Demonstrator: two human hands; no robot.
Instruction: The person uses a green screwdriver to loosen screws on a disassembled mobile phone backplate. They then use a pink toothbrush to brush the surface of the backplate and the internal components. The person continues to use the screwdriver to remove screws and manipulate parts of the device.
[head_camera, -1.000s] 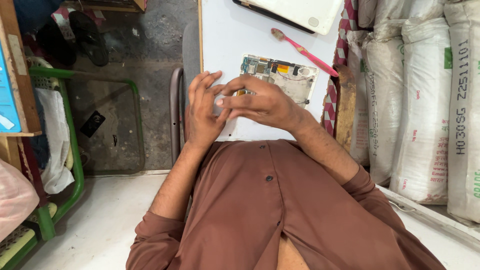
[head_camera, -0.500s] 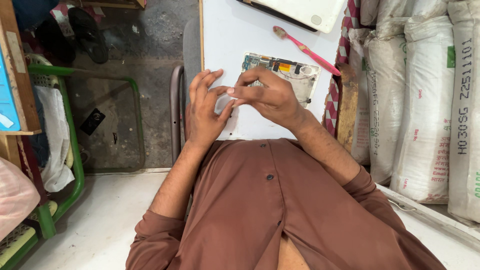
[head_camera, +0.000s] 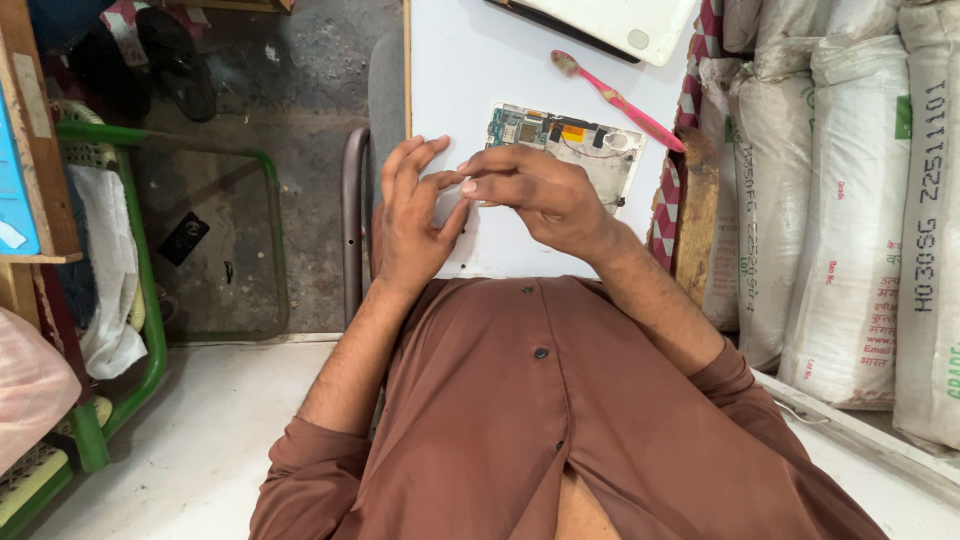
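An opened tablet-like device lies on the white table with its circuit board and wires exposed. My left hand is at the table's near left edge, fingers stretched and apart, holding nothing that I can see. My right hand hovers just in front of the device, its thumb and fingertips pinched together and touching the left index fingertip. Whether something tiny sits in that pinch is hidden. A pink toothbrush lies beyond the device.
A white flat casing lies at the table's far edge. White woven sacks stand stacked on the right beside a wooden board. A green metal frame with a white cloth is at left; sandals are on the floor.
My right hand has drawn back off the device toward my body, uncovering most of its circuit board. Both hands stay together, the right fingertips now pinched at the left index finger.
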